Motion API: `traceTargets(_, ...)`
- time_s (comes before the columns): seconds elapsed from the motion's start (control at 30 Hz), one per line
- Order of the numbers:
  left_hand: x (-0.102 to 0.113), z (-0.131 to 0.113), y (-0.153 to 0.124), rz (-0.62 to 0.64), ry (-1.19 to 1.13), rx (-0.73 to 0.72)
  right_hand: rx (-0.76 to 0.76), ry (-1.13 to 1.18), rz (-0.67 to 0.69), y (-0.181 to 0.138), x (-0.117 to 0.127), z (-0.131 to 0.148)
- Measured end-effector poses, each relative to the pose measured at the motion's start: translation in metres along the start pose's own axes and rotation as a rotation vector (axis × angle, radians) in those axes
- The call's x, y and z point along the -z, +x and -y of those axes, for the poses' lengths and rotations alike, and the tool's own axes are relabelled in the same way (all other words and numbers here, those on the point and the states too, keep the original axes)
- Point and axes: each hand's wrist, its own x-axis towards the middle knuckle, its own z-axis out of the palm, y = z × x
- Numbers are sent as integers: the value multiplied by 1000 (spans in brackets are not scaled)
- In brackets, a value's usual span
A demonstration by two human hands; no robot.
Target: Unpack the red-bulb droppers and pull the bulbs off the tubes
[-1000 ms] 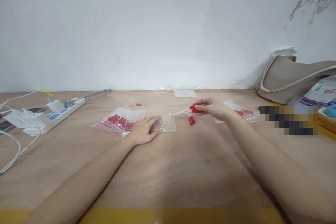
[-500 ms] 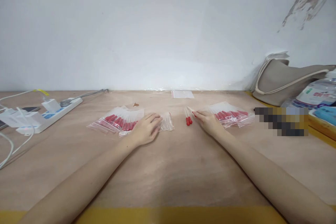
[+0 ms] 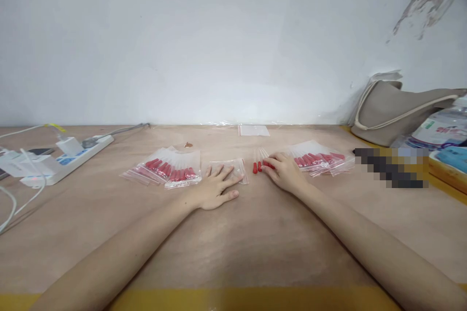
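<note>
My left hand [image 3: 213, 190] lies flat with its fingers spread, the fingertips resting on a clear zip bag [image 3: 242, 170]. Just right of that bag, two droppers [image 3: 255, 168] with red bulbs and thin clear stems lie side by side on the table. My right hand [image 3: 288, 173] has its thumb and fingers bent round another red-bulbed dropper [image 3: 267, 165] next to them; its stem partly shows past the fingers. Beyond my left wrist fans a row of zip bags [image 3: 189, 158] with red-bulbed droppers inside. A similar fan of filled bags [image 3: 310, 148] lies right of my right hand.
A white power strip [image 3: 83, 158] with chargers and cables lies at the left. A flat white bag [image 3: 254, 130] rests near the wall. At the right are a grey bag [image 3: 397, 112], a plastic bottle [image 3: 443, 126] and a pixelated dark object [image 3: 392, 170].
My left hand has spread its fingers and come down flat on the clear bag, which now lies flatter. My right hand has shifted left and curled, bringing a dropper beside the other two.
</note>
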Motion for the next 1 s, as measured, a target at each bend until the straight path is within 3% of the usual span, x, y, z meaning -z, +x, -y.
traceTargets(0.2,0,-1,-1,15,25,28,-232,83,96,20,-2,52)
traceTargets(0.37,-1,1,-5,21,38,-11,-448,62,241,52,-21,60)
traceTargets(0.57,-1,8,-11,25,24,-30,-494,-15,275,61,-30,62)
traceTargets(0.67,1,8,-11,37,12,-17,-487,-55,173,60,-24,59)
traceTargets(0.77,2,2,-12,58,-5,30,-484,-65,43,59,-12,45)
traceTargets(1.0,13,-3,-4,36,-36,173,-283,64,25,23,3,2)
